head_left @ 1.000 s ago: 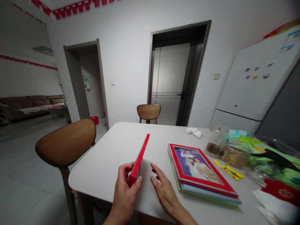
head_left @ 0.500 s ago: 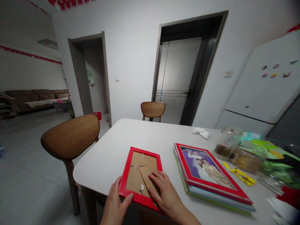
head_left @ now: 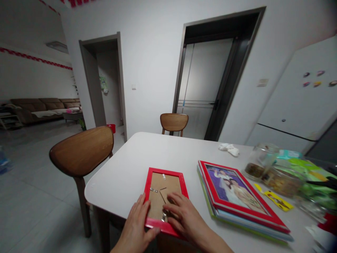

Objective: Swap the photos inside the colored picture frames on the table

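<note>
A red picture frame (head_left: 185, 188) lies back side up at the near edge of the white table. Its brown backing board (head_left: 157, 182) carries small metal clips and a thin strut line near the middle. My left hand (head_left: 139, 223) holds the lower left corner, with its fingers along the left side and its thumb on the bottom rail. Over the lower right of the board is my right hand (head_left: 186, 216). Its fingers are bent and apart, with the tips beside the lower metal clip (head_left: 163, 216). Part of the frame's right side is hidden under this hand.
Right of the frame, a red-framed photo (head_left: 231, 186) tops a stack of flat items. Beyond stand glass jars (head_left: 259, 161), a yellow packet (head_left: 278, 200), green bags (head_left: 319, 191) and crumpled tissue (head_left: 229, 149). Wooden chairs (head_left: 84, 151) stand left and behind the white table (head_left: 118, 175).
My right hand's fingertips have moved toward the lower metal clip. My left hand has slid further up over the frame's left side. The whole view has shifted slightly.
</note>
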Demonstrator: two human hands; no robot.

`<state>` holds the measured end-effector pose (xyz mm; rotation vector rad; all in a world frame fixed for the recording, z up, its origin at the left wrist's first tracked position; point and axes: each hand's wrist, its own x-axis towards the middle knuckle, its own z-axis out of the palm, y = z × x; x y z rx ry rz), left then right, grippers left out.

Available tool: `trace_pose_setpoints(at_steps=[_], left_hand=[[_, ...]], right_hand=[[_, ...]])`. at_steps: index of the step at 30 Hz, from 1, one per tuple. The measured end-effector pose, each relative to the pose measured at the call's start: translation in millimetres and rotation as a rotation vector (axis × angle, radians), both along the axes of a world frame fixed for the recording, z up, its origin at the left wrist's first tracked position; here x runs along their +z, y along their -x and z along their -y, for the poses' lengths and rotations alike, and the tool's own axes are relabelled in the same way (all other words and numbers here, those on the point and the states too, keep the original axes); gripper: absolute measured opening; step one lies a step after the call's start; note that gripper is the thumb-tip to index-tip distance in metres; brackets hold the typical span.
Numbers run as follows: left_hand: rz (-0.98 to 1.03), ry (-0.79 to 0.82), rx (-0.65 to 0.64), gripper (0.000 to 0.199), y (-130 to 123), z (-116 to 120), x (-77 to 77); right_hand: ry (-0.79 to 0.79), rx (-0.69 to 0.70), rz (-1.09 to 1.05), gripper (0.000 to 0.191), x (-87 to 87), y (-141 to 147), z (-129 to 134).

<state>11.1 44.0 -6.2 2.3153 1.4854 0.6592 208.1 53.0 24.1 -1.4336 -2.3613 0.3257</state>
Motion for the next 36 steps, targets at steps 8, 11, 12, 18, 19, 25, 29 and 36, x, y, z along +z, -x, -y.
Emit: trace_pose_setpoints(at_steps=[8, 11, 12, 18, 19, 25, 29, 36], left_hand=[[0.137, 0.029, -0.021, 0.03, -9, -1, 10.8], [0.172, 0.054, -0.008, 0.026, -8, 0, 10.5], [0.179, 0.058, -0.009, 0.026, -7, -1, 10.3], [0.211, 0.077, 0.0, 0.026, -8, -2, 12.3], [0.213, 0.081, 0.003, 0.026, -8, -2, 13.5], [0.193, 0.082, -0.007, 0.029, -9, -4, 15.7], [0.192, 0.054, -0.023, 0.032, -7, -5, 8.6], [0.151, 0.039, -0.023, 0.032, -8, -6, 6.4]], right_hand=[[-0.008, 0.034, -0.133, 0.015, -4.1, 13, -13], [0.012, 0.009, -0.167, 0.016, -3.2, 14, -16], [0.011, -0.01, -0.181, 0.019, -2.0, 16, -19], [-0.054, -0.172, -0.041, 0.022, 1.2, 45, -50], [-0.056, -0.19, 0.001, 0.021, 0.1, 51, -56], [-0.071, -0.268, 0.053, 0.026, -8.0, 61, -69], [-0.131, -0.376, 0.073, 0.032, -10.0, 52, -70], [-0.099, -0.371, 0.101, 0.03, -10.7, 44, -78]])
